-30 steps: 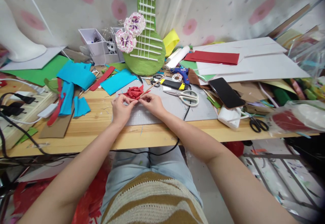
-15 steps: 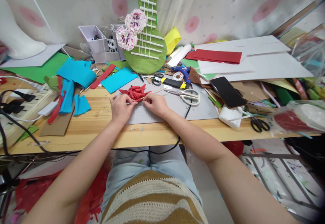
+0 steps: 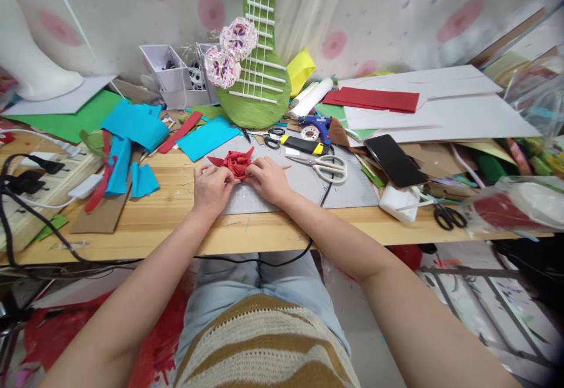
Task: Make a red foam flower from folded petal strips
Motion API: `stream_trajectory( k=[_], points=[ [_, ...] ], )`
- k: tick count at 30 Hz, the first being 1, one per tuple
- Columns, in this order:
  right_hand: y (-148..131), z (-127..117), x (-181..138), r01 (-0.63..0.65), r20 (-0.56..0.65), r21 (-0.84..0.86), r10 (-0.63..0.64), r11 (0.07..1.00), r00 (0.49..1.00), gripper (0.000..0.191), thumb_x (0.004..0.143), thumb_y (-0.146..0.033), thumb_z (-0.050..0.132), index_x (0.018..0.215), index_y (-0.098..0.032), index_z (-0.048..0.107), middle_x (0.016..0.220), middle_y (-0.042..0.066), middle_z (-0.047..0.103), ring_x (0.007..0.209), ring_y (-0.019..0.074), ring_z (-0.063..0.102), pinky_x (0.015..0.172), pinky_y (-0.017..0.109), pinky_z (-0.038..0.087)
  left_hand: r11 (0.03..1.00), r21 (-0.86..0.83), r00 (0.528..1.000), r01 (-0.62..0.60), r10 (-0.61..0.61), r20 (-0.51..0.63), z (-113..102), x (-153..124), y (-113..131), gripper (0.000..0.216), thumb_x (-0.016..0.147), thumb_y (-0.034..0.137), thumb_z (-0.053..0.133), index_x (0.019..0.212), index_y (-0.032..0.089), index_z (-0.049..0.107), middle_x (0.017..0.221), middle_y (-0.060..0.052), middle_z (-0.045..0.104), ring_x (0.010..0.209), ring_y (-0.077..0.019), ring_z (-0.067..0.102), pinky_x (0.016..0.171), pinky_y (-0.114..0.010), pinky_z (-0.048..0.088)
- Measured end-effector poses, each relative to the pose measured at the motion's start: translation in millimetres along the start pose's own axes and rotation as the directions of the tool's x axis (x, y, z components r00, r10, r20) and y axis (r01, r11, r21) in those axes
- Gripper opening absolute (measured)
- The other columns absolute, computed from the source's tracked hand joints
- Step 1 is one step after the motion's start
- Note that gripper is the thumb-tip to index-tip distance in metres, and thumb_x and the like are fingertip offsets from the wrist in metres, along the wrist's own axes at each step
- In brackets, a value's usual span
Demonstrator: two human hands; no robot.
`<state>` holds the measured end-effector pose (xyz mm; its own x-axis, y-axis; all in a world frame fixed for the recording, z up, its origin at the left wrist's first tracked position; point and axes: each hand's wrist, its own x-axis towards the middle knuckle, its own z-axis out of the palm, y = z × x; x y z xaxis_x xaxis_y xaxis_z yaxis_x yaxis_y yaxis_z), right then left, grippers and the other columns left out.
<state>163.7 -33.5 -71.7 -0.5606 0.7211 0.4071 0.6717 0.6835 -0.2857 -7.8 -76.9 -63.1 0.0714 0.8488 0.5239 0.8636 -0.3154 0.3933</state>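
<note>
A red paper flower [image 3: 237, 162] with layered petals sits over the grey cutting mat [image 3: 282, 197], between my two hands. My left hand [image 3: 214, 185] pinches its near left edge, fingers bent. On the right side my right hand [image 3: 267, 179] closes on the petals with thumb and fingers together. A thin wooden stick [image 3: 286, 168] pokes out beyond my right hand; whether it is held there is hidden. Just right of that hand lie white-handled scissors [image 3: 330, 168], below a yellow and black cutter [image 3: 304, 145].
Behind stands a green guitar-shaped piece [image 3: 255, 103] with two paper flowers. A blue glue gun [image 3: 324, 127], a phone [image 3: 395, 160] and black scissors [image 3: 449, 216] lie to the right. Blue paper [image 3: 208, 138] and a power strip [image 3: 48, 185] are left. A black cable [image 3: 273, 263] hangs along the front edge.
My right hand has shifted slightly and its fingers have closed further over the flower's right side. The flower has turned a little, and the stick is now mostly covered.
</note>
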Motion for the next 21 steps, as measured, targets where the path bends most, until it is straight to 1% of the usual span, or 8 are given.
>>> stream_trajectory(
  k=[3, 6, 13, 16, 18, 21],
  points=[
    [1.0, -0.9, -0.1, -0.014, -0.003, 0.076, 0.014, 0.997, 1.000, 0.014, 0.087, -0.029, 0.053, 0.092, -0.021, 0.064, 0.093, 0.006, 0.058, 0.088, 0.0180, 0.049, 0.075, 0.029, 0.039, 0.999, -0.005, 0.999, 0.041, -0.041, -0.018, 1.1, -0.5, -0.1, 0.020, 0.073, 0.034, 0.068, 0.063, 0.024, 0.054, 0.067, 0.000, 0.065, 0.074, -0.0211, 0.057, 0.091, -0.040, 0.031],
    [2.8, -2.3, 0.0, -0.003, -0.014, 0.136, 0.005, 0.991, 1.000, 0.014, 0.087, -0.029, 0.055, 0.095, -0.022, 0.063, 0.096, 0.005, 0.057, 0.089, 0.0170, 0.051, 0.073, 0.027, 0.040, 0.996, -0.016, 0.996, 0.084, -0.084, -0.032, 2.0, -0.7, 0.1, 0.018, 0.071, 0.034, 0.070, 0.068, 0.024, 0.055, 0.070, 0.001, 0.066, 0.075, -0.0210, 0.058, 0.093, -0.040, 0.030],
    [3.2, -6.1, -0.2, 0.040, -0.037, 0.144, -0.035, 0.989, 0.999, 0.017, 0.088, -0.029, 0.053, 0.099, -0.024, 0.065, 0.096, 0.005, 0.060, 0.091, 0.0166, 0.053, 0.070, 0.026, 0.040, 0.992, -0.028, 0.991, 0.121, -0.123, -0.049, 3.4, -0.7, -0.3, 0.020, 0.070, 0.036, 0.071, 0.072, 0.024, 0.055, 0.074, 0.001, 0.068, 0.076, -0.0211, 0.059, 0.092, -0.039, 0.031],
    [3.2, -6.3, -0.5, 0.054, -0.047, 0.153, -0.047, 0.987, 0.998, 0.018, 0.089, -0.029, 0.051, 0.097, -0.024, 0.066, 0.095, 0.005, 0.060, 0.089, 0.0159, 0.053, 0.071, 0.026, 0.041, 0.986, -0.036, 0.986, 0.165, -0.166, -0.024, 3.6, -0.6, 1.3, 0.023, 0.069, 0.038, 0.071, 0.077, 0.024, 0.055, 0.076, 0.000, 0.069, 0.078, -0.0218, 0.060, 0.090, -0.040, 0.031],
    [3.8, -5.9, -0.4, 0.059, -0.059, 0.169, -0.050, 0.984, 0.997, 0.018, 0.089, -0.029, 0.051, 0.093, -0.022, 0.067, 0.093, 0.006, 0.061, 0.088, 0.0159, 0.054, 0.073, 0.026, 0.042, 0.973, -0.051, 0.975, 0.224, -0.224, 0.008, 3.7, -0.5, 2.3, 0.025, 0.069, 0.039, 0.072, 0.081, 0.024, 0.055, 0.074, 0.000, 0.070, 0.080, -0.0228, 0.061, 0.089, -0.040, 0.032],
    [5.0, -5.5, 0.3, 0.066, -0.073, 0.196, -0.053, 0.978, 0.996, 0.018, 0.089, -0.027, 0.050, 0.089, -0.020, 0.067, 0.091, 0.006, 0.061, 0.089, 0.0162, 0.055, 0.076, 0.027, 0.043, 0.942, -0.138, 0.952, 0.305, -0.303, 0.039, 4.6, -0.7, 1.4, 0.028, 0.068, 0.038, 0.072, 0.084, 0.024, 0.054, 0.072, 0.000, 0.070, 0.083, -0.0228, 0.062, 0.087, -0.041, 0.034]
  ],
)
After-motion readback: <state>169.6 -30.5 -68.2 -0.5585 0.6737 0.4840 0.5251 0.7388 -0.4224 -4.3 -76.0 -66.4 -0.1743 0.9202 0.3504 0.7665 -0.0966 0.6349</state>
